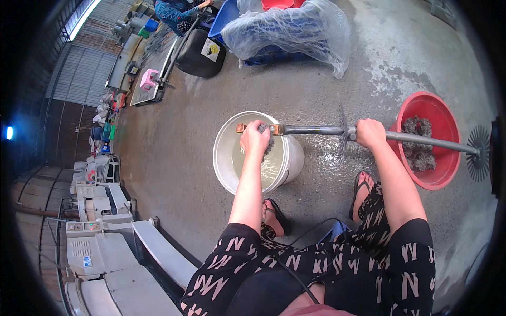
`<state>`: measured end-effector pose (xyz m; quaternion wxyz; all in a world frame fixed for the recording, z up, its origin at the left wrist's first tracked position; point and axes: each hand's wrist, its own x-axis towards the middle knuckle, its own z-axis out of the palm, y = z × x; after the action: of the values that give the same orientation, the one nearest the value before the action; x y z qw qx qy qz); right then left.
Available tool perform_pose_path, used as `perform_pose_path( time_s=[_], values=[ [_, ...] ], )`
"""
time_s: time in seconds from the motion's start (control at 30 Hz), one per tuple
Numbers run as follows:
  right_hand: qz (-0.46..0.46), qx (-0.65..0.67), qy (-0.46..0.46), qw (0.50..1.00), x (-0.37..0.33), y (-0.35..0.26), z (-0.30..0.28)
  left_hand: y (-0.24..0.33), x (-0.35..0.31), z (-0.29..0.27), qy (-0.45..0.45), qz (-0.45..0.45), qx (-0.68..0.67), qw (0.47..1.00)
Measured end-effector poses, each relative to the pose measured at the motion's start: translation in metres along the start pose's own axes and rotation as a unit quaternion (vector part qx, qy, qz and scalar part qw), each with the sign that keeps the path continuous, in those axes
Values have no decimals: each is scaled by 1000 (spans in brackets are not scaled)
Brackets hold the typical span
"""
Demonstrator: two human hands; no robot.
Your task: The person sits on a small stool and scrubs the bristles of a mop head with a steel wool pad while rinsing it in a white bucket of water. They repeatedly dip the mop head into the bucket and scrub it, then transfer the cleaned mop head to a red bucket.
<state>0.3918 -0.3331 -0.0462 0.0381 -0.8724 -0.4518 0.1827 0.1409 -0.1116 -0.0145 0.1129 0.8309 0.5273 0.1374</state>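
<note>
A long grey metal rod (pixel 311 130) with a copper-coloured end piece (pixel 275 129) lies level over a white bucket (pixel 219 158) of cloudy liquid. Pressed round the copper end is my left hand (pixel 255 139), closed on a grey fibrous wad (pixel 270 143). Farther right, my right hand (pixel 371 132) grips the rod beside a thin spiky disc (pixel 343 131). The rod's far right end carries a round, slotted dark disc (pixel 478 152). Beneath that stretch stands a red basin (pixel 437 179) with grey fibrous clumps (pixel 418 145) in it.
A black jerrycan (pixel 201 53) and a blue crate under clear plastic sheeting (pixel 295 31) stand ahead. Another person (pixel 176 11) is at the top, partly cut off. Grey machines (pixel 105 247) line the left side. The concrete floor (pixel 174 137) is wet. My sandalled feet (pixel 275 216) are near the bucket.
</note>
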Motion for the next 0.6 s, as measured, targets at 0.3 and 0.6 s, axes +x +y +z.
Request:
perform_pose_path(
  time_s=[0.3,0.6],
  values=[
    [1,-9,30,1000,6,5,5,6,1,-11,70,88,-9,994],
    [-1,-9,16,1000,3,6,6,-32,-14,-1,37,43,22,998]
  ],
)
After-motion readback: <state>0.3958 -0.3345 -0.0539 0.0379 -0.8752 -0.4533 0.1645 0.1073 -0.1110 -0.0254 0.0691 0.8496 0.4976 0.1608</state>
